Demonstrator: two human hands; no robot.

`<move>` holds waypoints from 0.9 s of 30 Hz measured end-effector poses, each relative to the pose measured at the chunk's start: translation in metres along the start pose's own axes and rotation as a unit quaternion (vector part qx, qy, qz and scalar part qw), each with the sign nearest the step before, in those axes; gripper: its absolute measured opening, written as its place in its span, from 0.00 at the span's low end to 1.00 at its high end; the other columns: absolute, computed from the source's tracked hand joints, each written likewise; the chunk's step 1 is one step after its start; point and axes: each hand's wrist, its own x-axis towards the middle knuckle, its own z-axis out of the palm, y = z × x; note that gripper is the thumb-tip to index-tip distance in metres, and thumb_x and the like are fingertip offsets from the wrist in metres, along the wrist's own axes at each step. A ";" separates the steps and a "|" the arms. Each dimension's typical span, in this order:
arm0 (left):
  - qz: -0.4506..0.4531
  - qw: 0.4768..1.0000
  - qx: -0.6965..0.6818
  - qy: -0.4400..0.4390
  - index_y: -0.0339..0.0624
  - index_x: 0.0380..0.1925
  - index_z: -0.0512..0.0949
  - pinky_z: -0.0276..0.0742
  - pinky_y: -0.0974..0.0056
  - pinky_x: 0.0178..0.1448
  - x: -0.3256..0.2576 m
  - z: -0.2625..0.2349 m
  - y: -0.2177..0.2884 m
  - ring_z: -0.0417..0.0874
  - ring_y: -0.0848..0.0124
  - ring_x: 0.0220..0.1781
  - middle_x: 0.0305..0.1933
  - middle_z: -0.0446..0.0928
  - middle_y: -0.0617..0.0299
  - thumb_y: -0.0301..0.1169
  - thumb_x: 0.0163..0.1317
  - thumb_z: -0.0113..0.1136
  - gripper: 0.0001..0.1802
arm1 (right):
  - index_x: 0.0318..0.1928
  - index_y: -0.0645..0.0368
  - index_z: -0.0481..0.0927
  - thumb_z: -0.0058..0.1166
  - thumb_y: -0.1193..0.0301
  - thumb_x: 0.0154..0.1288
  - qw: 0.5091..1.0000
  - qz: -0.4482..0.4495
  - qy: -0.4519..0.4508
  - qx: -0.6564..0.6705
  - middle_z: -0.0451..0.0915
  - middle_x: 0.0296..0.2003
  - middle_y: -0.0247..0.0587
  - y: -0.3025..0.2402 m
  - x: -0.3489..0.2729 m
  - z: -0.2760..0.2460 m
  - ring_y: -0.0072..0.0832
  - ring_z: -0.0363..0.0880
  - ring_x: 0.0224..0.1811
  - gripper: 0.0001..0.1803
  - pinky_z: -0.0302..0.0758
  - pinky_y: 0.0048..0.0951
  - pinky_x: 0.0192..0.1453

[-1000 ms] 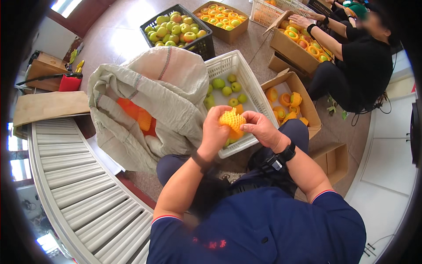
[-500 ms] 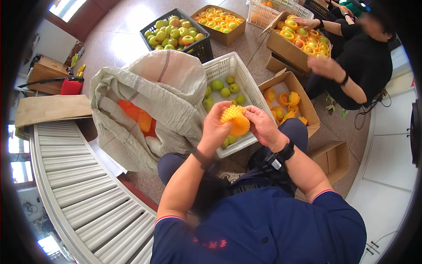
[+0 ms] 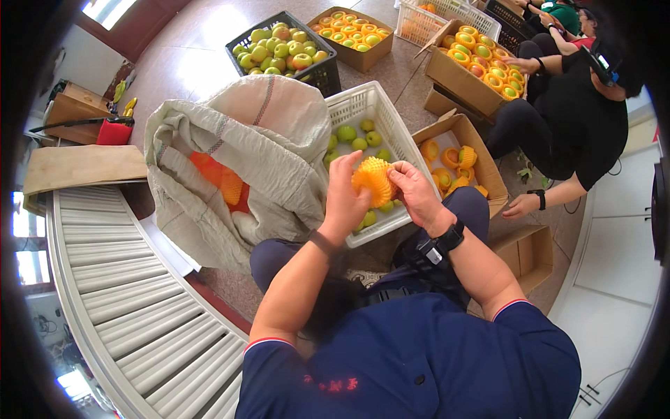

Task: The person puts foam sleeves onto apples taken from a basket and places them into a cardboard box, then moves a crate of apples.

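Hanging above the near part of a white crate (image 3: pixel 403 136), a yellow foam net (image 3: pixel 373 180) is held between the person's two hands. The left hand (image 3: pixel 345 192) grips its left side, with the fingers raised behind it, while the right hand (image 3: pixel 417 194) pinches its right edge between thumb and fingers. Below, green apples (image 3: pixel 373 139) lie loose in the crate. Left of the crate slumps a pale woven sack (image 3: pixel 286 136), its mouth showing orange-red material (image 3: pixel 204 170) and another foam piece (image 3: pixel 231 187). Just right of the crate, an open carton (image 3: pixel 490 167) contains more yellow nets (image 3: pixel 467 156). Farther off, a black crate (image 3: pixel 323 77) brims with apples, and a co-worker (image 3: pixel 583 115) reaches one hand to a box (image 3: pixel 450 75) of sleeved fruit (image 3: pixel 481 61).
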 end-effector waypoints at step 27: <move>-0.049 0.960 0.269 -0.057 0.44 0.30 0.78 0.77 0.51 0.36 0.002 0.005 0.012 0.82 0.54 0.36 0.34 0.78 0.57 0.40 0.63 0.63 0.12 | 0.50 0.60 0.79 0.58 0.71 0.63 0.839 -0.273 0.108 -0.458 0.77 0.45 0.47 -0.003 0.002 0.002 0.41 0.80 0.44 0.15 0.79 0.36 0.47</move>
